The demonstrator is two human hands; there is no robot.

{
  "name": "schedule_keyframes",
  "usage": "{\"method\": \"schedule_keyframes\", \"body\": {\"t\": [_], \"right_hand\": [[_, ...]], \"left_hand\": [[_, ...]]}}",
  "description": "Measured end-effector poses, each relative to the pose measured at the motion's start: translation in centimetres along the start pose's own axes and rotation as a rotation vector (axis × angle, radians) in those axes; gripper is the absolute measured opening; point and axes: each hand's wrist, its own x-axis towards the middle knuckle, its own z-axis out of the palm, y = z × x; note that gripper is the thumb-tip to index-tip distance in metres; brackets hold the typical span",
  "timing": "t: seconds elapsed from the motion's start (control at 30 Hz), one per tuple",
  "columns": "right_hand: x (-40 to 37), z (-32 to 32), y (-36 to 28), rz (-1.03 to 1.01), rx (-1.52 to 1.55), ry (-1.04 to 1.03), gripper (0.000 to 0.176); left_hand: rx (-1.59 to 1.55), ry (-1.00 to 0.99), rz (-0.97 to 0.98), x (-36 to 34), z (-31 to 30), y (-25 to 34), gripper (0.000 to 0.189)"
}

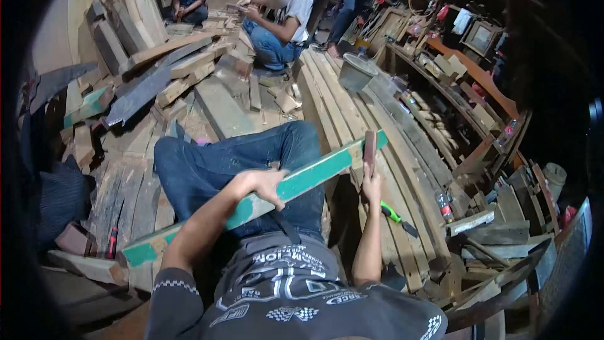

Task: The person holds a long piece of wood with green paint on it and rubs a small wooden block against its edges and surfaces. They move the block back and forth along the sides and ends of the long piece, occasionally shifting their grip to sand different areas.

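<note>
Across the centre, a green-painted board (316,175) crosses the lap (239,157), left hand (263,186) clamped on it, right hand (372,187) wrapped round a brown block (370,152) at its end; long planks (410,214) right of centre, timber (108,44) upper left, cluttered shelves (434,83) upper right, people (299,11) up top.

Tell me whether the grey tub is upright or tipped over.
The tub is upright: its wide rim faces up, with the narrower base below.
</note>
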Motion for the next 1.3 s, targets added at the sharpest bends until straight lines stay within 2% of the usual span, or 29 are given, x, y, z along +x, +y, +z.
{"method": "schedule_keyframes", "body": {"t": [0.03,0.07,0.17,0.2,0.23,0.27,0.33,0.37,0.4,0.47,0.53,0.57,0.6,0.67,0.7,0.73,0.8,0.87,0.93,1.0,1.03,1.07,1.13,1.17,1.2,1.23,1.3], "right_hand": [[1.5,1.0,2.6,-0.141,0.158,0.013,0.082],[1.4,0.1,1.9,0.094,-0.034,-0.034,0.08],[4.8,-1.1,2.5,-0.149,0.019,-0.084,0.077],[5.0,-2.1,-0.6,0.059,-0.071,-0.058,0.079],[8.0,-1.2,2.2,-0.008,-0.223,0.048,0.083],[10.2,-0.8,3.9,-0.117,-0.249,0.144,0.087],[11.0,-0.8,4.1,-0.095,-0.303,0.141,0.086],[8.0,-2.0,-1.0,0.105,-0.315,-0.006,0.076],[6.6,-1.5,-1.3,0.06,-0.355,0.013,0.073],[2.8,-0.2,-1.9,-0.389,-0.301,-0.022,0.07],[0.7,-0.6,-2.8,-0.335,-0.445,0.001,0.065],[1.8,-1.9,-3.2,-0.42,-0.32,-0.093,0.062],[3.1,-3.1,-4.1,-0.265,-0.294,-0.212,0.063],[7.4,-3.1,-2.5,-0.1,-0.291,-0.092,0.068],[8.6,-3.7,-3.1,0.06,-0.292,-0.074,0.071],[9.4,-3.5,-2.6,-0.046,-0.306,0.068,0.073],[9.9,-3.7,-2.5,0.012,-0.292,0.022,0.075],[8.8,-2.6,-0.9,-0.016,-0.34,-0.052,0.073],[4.3,-1.1,-1.2,-0.315,-0.415,-0.013,0.07],[-1.2,-2.3,-6.4,-0.158,-0.375,-0.136,0.066],[0.6,-0.9,-2.9,-0.309,-0.37,-0.054,0.063],[1.8,-1.6,-2.3,-0.317,-0.323,-0.067,0.065],[6.2,-1.6,-0.4,-0.253,-0.353,0.064,0.069],[5.7,-3.9,-6.0,0.222,-0.254,-0.088,0.069],[8.7,-3.4,-2.8,0.088,-0.247,-0.035,0.078],[11.3,-1.9,0.9,-0.118,-0.315,0.198,0.078],[10.8,-2.4,-1.3,0.036,-0.291,0.062,0.075]], "left_hand": [[-0.017,0.018,0.071,0.8,-0.2,-1.2,0.118],[-0.053,0.033,0.14,1.4,0.7,-2.4,0.117],[-0.116,-0.022,0.065,0.5,-0.1,-2.0,0.115],[-0.11,-0.021,0.075,0.5,0.0,-2.1,0.115],[-0.115,-0.016,0.091,0.7,0.2,-2.7,0.115],[-0.141,-0.027,0.077,1.0,0.4,-3.0,0.115],[-0.171,-0.053,0.048,0.5,-0.1,-2.2,0.115],[-0.19,-0.047,0.098,1.1,0.4,-2.9,0.114],[-0.191,-0.037,0.1,1.0,0.4,-2.7,0.113],[-0.221,-0.055,0.128,1.7,0.9,-4.0,0.114],[-0.134,-0.01,0.121,0.8,0.4,-2.9,0.115],[-0.148,-0.009,0.086,0.7,0.4,-2.8,0.115],[-0.166,-0.013,0.052,0.3,0.2,-2.1,0.115],[-0.182,0.008,0.151,1.0,0.9,-3.1,0.115],[-0.137,0.014,0.121,0.9,0.8,-2.8,0.116],[-0.092,0.025,0.092,0.8,0.8,-2.4,0.116],[-0.134,-0.056,0.057,0.9,0.2,-2.1,0.118],[-0.079,-0.022,0.059,1.0,0.5,-2.3,0.116],[-0.121,-0.05,0.068,0.8,0.2,-2.3,0.116],[-0.133,-0.05,0.061,0.6,0.2,-2.4,0.117],[-0.102,-0.012,0.068,0.8,0.3,-2.7,0.115],[-0.08,0.015,0.076,1.0,0.9,-3.0,0.114],[-0.136,-0.01,0.148,1.1,0.7,-2.9,0.112],[-0.117,-0.008,0.072,0.2,-0.1,-1.3,0.111],[-0.184,0.006,0.105,0.5,0.3,-2.0,0.112],[-0.133,0.031,0.107,0.9,0.2,-2.7,0.112],[-0.114,-0.009,0.11,1.0,0.3,-2.8,0.114]]}}
